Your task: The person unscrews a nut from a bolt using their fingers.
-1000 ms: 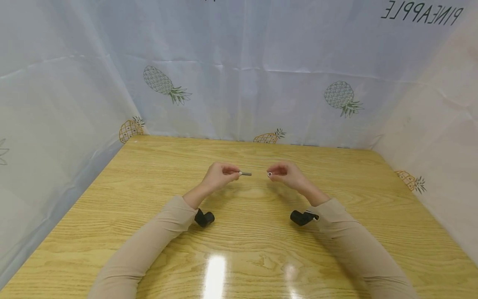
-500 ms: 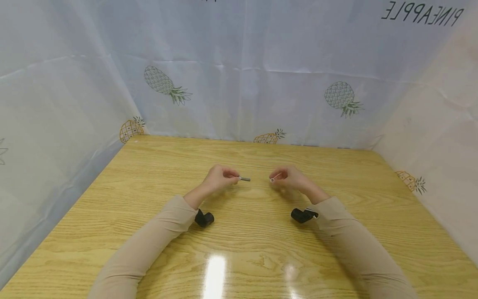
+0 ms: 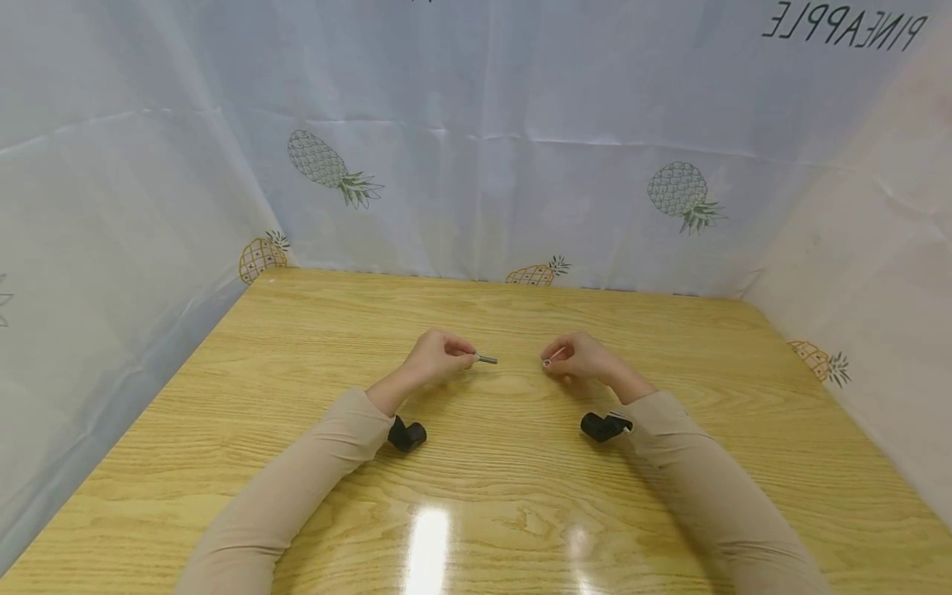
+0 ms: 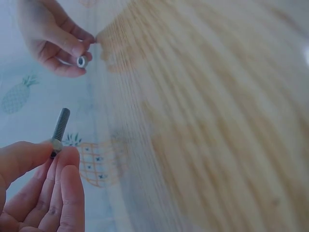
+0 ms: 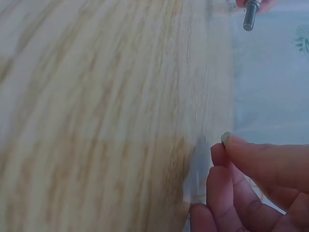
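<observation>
A metal bolt point(image 3: 487, 359) sticks out from my left hand point(image 3: 437, 355), which pinches it at the head end between thumb and fingertips. Its threaded shank point(image 4: 61, 123) points up and away in the left wrist view; my fingertips partly cover the head. Across a gap, my right hand point(image 3: 586, 357) pinches a small metal nut point(image 3: 546, 363) between thumb and index finger. The hole of the nut point(image 4: 82, 61) shows in the left wrist view, while in the right wrist view the thumb hides most of the nut point(image 5: 226, 137). Bolt and nut are apart, both held above the table.
Under both hands lies a wood-grain table point(image 3: 491, 463). A pineapple-print curtain point(image 3: 476, 182) stands behind it and along both sides. Black wrist-worn devices point(image 3: 406, 434) jut out beneath each forearm at the sleeve cuffs.
Both hands have sunk slightly toward the table, and the right hand has drifted a little to the right. The gap between bolt and nut has widened. Both grips are kept.
</observation>
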